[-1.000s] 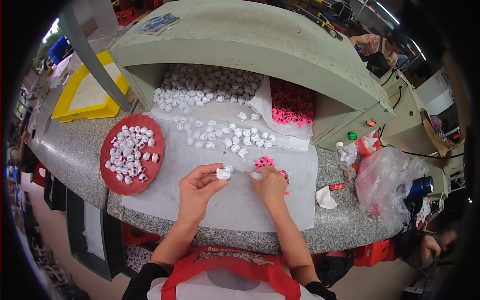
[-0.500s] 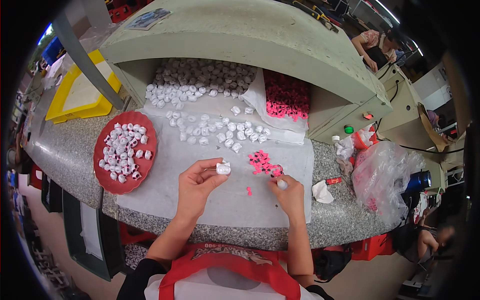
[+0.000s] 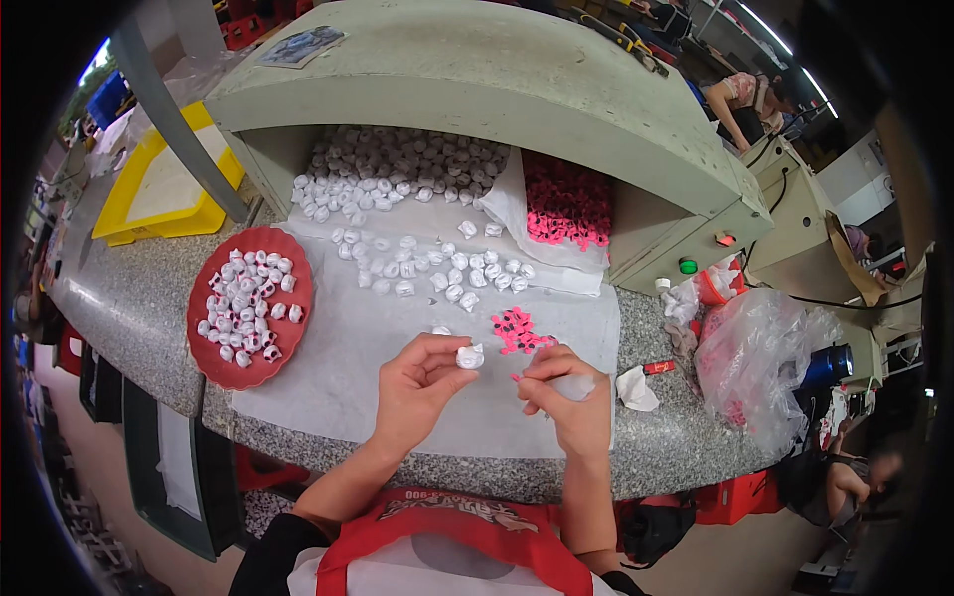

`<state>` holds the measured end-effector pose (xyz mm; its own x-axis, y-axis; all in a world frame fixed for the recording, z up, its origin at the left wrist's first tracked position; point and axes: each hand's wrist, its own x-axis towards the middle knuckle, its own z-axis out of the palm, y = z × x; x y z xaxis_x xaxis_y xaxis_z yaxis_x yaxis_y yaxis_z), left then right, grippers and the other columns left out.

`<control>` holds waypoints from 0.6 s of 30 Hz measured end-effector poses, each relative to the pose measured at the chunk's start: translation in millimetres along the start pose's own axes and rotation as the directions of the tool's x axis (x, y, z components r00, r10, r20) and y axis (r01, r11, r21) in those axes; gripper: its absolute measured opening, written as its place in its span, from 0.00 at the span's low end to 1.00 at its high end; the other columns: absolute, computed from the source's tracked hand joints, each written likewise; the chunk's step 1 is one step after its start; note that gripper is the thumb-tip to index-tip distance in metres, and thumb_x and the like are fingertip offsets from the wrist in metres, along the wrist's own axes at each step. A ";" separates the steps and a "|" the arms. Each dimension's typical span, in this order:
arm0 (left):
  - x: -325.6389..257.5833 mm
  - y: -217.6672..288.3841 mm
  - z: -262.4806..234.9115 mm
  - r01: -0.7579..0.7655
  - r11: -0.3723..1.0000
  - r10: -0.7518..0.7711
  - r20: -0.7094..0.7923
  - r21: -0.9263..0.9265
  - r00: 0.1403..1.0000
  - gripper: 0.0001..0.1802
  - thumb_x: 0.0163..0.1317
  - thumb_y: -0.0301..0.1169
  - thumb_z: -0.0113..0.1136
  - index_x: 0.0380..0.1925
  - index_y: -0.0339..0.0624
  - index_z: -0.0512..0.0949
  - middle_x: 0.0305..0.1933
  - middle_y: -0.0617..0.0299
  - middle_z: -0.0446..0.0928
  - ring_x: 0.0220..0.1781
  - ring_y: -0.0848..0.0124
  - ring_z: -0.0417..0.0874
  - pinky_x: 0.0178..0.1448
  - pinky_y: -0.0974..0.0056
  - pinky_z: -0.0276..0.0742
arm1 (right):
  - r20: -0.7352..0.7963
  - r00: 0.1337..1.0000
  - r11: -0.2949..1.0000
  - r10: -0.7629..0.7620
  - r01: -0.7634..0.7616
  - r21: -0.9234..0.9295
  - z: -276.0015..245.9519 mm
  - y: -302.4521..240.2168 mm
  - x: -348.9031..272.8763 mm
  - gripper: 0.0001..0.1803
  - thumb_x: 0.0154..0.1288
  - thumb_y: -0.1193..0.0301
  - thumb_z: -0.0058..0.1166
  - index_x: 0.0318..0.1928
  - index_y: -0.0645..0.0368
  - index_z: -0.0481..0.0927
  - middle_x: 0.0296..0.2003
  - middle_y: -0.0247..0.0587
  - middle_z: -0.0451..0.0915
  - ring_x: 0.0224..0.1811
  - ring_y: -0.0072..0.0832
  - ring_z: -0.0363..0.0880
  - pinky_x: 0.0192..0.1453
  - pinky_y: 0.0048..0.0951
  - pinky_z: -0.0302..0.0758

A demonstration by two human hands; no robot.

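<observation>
While your left hand (image 3: 417, 382) pinches 1 white bead (image 3: 469, 356) at the fingertips, keep it steady and turned toward your right hand (image 3: 564, 392), just beside it. That hand is clenched on a small pink piece (image 3: 518, 376); pink pile (image 3: 519, 329) sits just beyond.

You're in a small factory workshop: a speckled stone surface (image 3: 129, 298) fronts a worn green machine housing (image 3: 477, 79) with push buttons (image 3: 688, 265), heaps of small white parts (image 3: 397, 164) and pink pieces (image 3: 564, 199) lie sorted on it, a yellow bin (image 3: 159, 189) sits left, and another worker (image 3: 745, 94) bends over a bench behind.
</observation>
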<state>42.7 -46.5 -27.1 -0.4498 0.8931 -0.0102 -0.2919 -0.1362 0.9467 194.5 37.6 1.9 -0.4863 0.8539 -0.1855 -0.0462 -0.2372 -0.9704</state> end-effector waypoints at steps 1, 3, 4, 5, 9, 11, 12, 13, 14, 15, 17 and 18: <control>-0.3 0.7 4.7 -0.002 1.000 0.002 0.002 0.000 1.000 0.17 0.50 0.13 0.55 0.42 0.31 0.71 0.41 0.55 0.75 0.43 0.71 0.78 0.46 0.71 0.75 | 0.057 0.995 0.996 -0.086 0.086 -0.002 10.9 -8.6 -3.3 0.07 0.48 0.81 0.59 0.31 0.65 0.78 0.27 0.36 0.76 0.23 0.17 0.73 0.22 0.19 0.70; -3.4 3.4 11.3 -0.100 0.994 0.100 0.004 -0.054 0.995 0.16 0.50 0.12 0.54 0.41 0.31 0.71 0.43 0.55 0.72 0.44 0.70 0.77 0.48 0.70 0.76 | 0.118 0.978 0.985 -0.173 0.173 0.004 21.6 -8.6 -3.2 0.06 0.48 0.82 0.58 0.30 0.65 0.79 0.27 0.36 0.76 0.22 0.17 0.72 0.23 0.18 0.69; -4.5 4.8 12.4 -0.103 0.993 0.103 0.001 -0.051 0.995 0.16 0.50 0.12 0.54 0.41 0.31 0.71 0.43 0.55 0.72 0.44 0.70 0.77 0.48 0.70 0.76 | 0.100 0.971 0.973 -0.216 0.223 -0.061 23.9 -5.3 -1.8 0.05 0.48 0.82 0.59 0.29 0.64 0.79 0.27 0.36 0.76 0.22 0.16 0.72 0.23 0.18 0.68; -5.5 5.9 13.1 -0.131 0.991 0.131 0.020 -0.037 0.991 0.16 0.50 0.12 0.54 0.41 0.30 0.72 0.44 0.54 0.72 0.44 0.69 0.77 0.49 0.70 0.76 | 0.086 0.962 0.955 -0.260 0.269 -0.126 24.4 -2.7 -0.6 0.05 0.47 0.82 0.59 0.28 0.64 0.79 0.27 0.35 0.76 0.23 0.16 0.72 0.24 0.17 0.68; -8.4 6.2 11.3 -0.265 0.964 0.263 0.057 0.030 0.963 0.15 0.49 0.12 0.55 0.39 0.31 0.73 0.43 0.53 0.71 0.45 0.68 0.77 0.48 0.69 0.77 | -0.044 0.992 0.990 -0.115 0.111 -0.092 12.0 -0.4 0.4 0.05 0.44 0.84 0.59 0.26 0.67 0.77 0.25 0.39 0.76 0.20 0.19 0.72 0.17 0.14 0.64; -6.3 7.9 10.9 -0.278 0.958 0.274 0.060 0.074 0.960 0.15 0.49 0.12 0.55 0.39 0.31 0.74 0.43 0.53 0.72 0.45 0.68 0.76 0.48 0.69 0.78 | 0.099 0.994 0.997 -0.056 0.061 -0.047 4.3 -4.9 -1.0 0.05 0.43 0.84 0.60 0.24 0.66 0.77 0.25 0.38 0.77 0.22 0.19 0.72 0.21 0.16 0.66; -5.8 8.8 10.7 -0.292 0.949 0.286 0.061 0.117 0.956 0.15 0.48 0.12 0.55 0.38 0.32 0.74 0.43 0.53 0.72 0.45 0.68 0.76 0.47 0.69 0.78 | 0.096 0.994 0.997 -0.055 0.059 -0.047 5.3 -5.8 -2.2 0.05 0.43 0.84 0.60 0.24 0.66 0.77 0.25 0.38 0.77 0.22 0.19 0.72 0.21 0.16 0.66; -5.2 9.4 10.4 -0.291 0.950 0.285 0.065 0.116 0.956 0.15 0.48 0.12 0.55 0.38 0.32 0.74 0.43 0.53 0.72 0.45 0.68 0.76 0.47 0.69 0.78 | 0.141 0.970 0.964 -0.197 0.218 -0.150 6.6 -6.9 -2.4 0.06 0.43 0.84 0.60 0.24 0.65 0.77 0.24 0.38 0.77 0.23 0.19 0.73 0.24 0.17 0.67; -4.8 10.3 9.6 -0.281 0.951 0.271 0.090 0.131 0.958 0.15 0.48 0.12 0.56 0.38 0.33 0.75 0.44 0.54 0.72 0.45 0.68 0.76 0.47 0.69 0.78 | 0.200 0.923 0.896 -0.328 0.371 -0.243 7.5 -8.5 -2.7 0.06 0.43 0.83 0.60 0.24 0.65 0.77 0.24 0.38 0.77 0.25 0.20 0.73 0.27 0.18 0.68; -4.4 10.9 8.6 -0.271 0.951 0.256 0.114 0.147 0.960 0.16 0.47 0.12 0.56 0.38 0.34 0.76 0.44 0.54 0.72 0.45 0.68 0.77 0.47 0.69 0.78 | 0.197 0.924 0.896 -0.327 0.370 -0.245 8.2 -11.3 -3.2 0.06 0.43 0.83 0.60 0.24 0.65 0.77 0.24 0.38 0.77 0.25 0.20 0.73 0.27 0.18 0.68; -5.9 12.9 8.6 -0.275 0.942 0.252 0.137 0.191 0.958 0.16 0.47 0.13 0.56 0.39 0.35 0.76 0.44 0.55 0.72 0.44 0.69 0.77 0.47 0.69 0.78 | 0.232 0.933 0.856 -0.275 0.348 -0.381 7.4 -17.0 -4.5 0.05 0.43 0.83 0.60 0.24 0.65 0.77 0.23 0.37 0.77 0.27 0.20 0.73 0.32 0.20 0.69; -6.6 14.0 9.1 -0.278 0.932 0.247 0.156 0.233 0.956 0.17 0.47 0.13 0.56 0.39 0.36 0.76 0.44 0.55 0.72 0.44 0.69 0.77 0.46 0.69 0.78 | 0.232 0.932 0.858 -0.278 0.349 -0.377 5.9 -17.8 -3.6 0.05 0.43 0.83 0.60 0.24 0.65 0.77 0.23 0.37 0.77 0.27 0.20 0.73 0.32 0.20 0.69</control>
<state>49.3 -50.5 -10.9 -0.3701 0.8876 0.2741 0.0495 -0.2758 0.9599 192.0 36.0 20.8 -0.6428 0.7545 0.1325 0.1198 0.2699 -0.9554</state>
